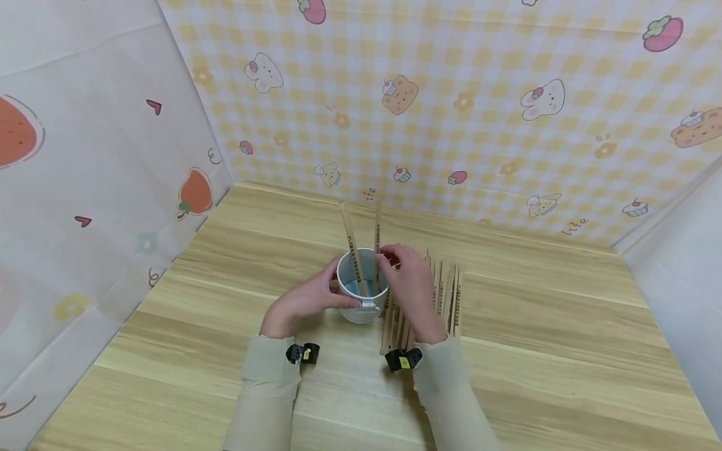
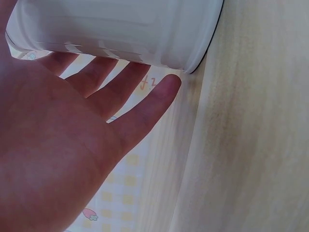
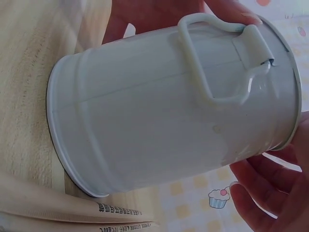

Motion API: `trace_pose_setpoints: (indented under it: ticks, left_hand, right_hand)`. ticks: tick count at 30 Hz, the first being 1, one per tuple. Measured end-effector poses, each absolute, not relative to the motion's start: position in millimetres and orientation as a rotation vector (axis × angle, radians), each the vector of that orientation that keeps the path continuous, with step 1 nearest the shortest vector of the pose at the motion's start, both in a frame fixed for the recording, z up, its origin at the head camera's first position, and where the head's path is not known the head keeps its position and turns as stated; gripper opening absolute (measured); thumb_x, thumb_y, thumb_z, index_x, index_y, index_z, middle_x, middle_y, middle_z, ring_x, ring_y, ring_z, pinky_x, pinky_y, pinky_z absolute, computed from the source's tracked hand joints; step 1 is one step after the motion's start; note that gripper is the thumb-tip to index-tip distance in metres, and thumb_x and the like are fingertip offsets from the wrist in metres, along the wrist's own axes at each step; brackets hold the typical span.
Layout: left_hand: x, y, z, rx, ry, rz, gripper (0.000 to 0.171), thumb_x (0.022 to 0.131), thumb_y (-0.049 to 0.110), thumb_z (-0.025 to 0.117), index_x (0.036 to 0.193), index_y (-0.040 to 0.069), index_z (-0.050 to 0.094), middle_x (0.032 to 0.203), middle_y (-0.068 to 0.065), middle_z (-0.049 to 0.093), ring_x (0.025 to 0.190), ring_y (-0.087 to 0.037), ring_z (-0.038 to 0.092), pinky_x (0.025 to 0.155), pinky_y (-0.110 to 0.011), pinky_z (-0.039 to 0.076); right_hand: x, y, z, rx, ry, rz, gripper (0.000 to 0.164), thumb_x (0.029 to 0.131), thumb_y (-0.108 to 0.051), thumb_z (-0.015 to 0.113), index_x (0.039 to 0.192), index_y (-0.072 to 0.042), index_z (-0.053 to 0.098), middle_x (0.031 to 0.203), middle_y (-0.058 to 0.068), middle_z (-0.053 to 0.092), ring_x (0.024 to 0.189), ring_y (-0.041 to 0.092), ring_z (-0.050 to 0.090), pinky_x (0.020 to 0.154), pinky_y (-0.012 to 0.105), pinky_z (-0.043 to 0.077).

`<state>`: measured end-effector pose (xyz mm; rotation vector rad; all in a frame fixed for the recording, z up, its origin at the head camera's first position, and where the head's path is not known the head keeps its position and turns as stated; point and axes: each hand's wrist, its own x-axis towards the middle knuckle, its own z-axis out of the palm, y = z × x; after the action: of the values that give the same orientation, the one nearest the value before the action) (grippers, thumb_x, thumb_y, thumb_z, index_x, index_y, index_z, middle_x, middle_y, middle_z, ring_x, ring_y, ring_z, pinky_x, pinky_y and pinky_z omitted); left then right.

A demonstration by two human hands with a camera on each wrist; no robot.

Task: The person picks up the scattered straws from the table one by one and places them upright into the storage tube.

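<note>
My left hand (image 1: 311, 295) holds a white metal pail (image 1: 356, 315) that stands upright on the table, its thumb on the front rim near a small wire handle (image 3: 195, 63). One slim paper-wrapped straw (image 1: 349, 233) with dark print leans inside the pail. With its fingertips at the right rim, my right hand (image 1: 413, 285) pinches a second wrapped straw (image 1: 378, 235), whose lower end is inside the pail. In the left wrist view, the left fingers (image 2: 145, 104) spread along the pail's side. The right wrist view shows the right fingers (image 3: 263, 193) curled by the rim.
Several more wrapped straws (image 1: 454, 300) lie in a row right of the pail, partly under my right hand and forearm. The wood-grain table (image 1: 536, 351) meets a yellow checked cloth (image 1: 479, 138) at the back and a pale printed cloth (image 1: 113, 156) at the left.
</note>
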<state>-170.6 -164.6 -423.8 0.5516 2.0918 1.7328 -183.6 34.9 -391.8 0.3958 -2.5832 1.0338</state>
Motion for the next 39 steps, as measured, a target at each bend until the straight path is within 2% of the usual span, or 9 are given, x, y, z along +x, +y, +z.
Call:
trace_pose_setpoints:
  ticks: [9,16,25,33,39]
  left_hand:
    - [-169,-163,-420,0.563,2.107,1.722,0.088,0.071,0.018,0.076,0.138,0.027,0.019,0.125,-0.006,0.041,0.114,-0.028,0.040,0.089,-0.039,0.038]
    - [-164,-162,-407,0.588,2.065,1.761,0.088,0.071,0.013,0.075,0.139,0.018,0.019,0.125,-0.012,0.041,0.114,-0.036,0.037,0.089,-0.041,0.037]
    - [-171,-163,-424,0.588,2.071,1.762,0.087,0.070,0.017,0.076,0.136,0.030,0.022,0.125,-0.004,0.040,0.113,-0.027,0.041,0.086,-0.040,0.040]
    - [-171,-163,-424,0.591,2.083,1.752,0.087,0.070,0.018,0.077,0.136,0.031,0.022,0.125,-0.003,0.040,0.111,-0.025,0.043,0.086,-0.040,0.041]
    - [-172,-165,-424,0.604,2.096,1.740,0.086,0.071,0.018,0.076,0.136,0.030,0.021,0.126,-0.003,0.039,0.112,-0.025,0.041,0.087,-0.040,0.040]
  right_hand:
    - [-184,40,-390,0.383,-2.608,1.116,0.021,0.088,-0.032,0.054,0.098,-0.017,0.064,0.088,-0.005,0.061,0.078,0.009,0.055,0.065,0.026,0.048]
    - [-186,55,-386,0.308,-2.604,1.159,0.020,0.089,-0.028,0.055,0.100,-0.014,0.064,0.088,-0.002,0.062,0.079,0.012,0.057,0.065,0.030,0.048]
    - [-191,94,-391,0.119,-2.611,1.143,0.026,0.089,-0.033,0.053,0.103,-0.013,0.063,0.090,0.000,0.063,0.078,0.014,0.058,0.062,0.032,0.046]
    - [-194,131,-402,-0.067,-2.697,1.113,0.040,0.090,-0.043,0.045,0.113,-0.012,0.059,0.099,0.005,0.062,0.085,0.020,0.057,0.065,0.036,0.045]
    - [-196,148,-411,-0.163,-2.745,1.132,0.044,0.091,-0.044,0.042,0.114,-0.011,0.058,0.105,0.007,0.060,0.093,0.023,0.055,0.074,0.040,0.044]
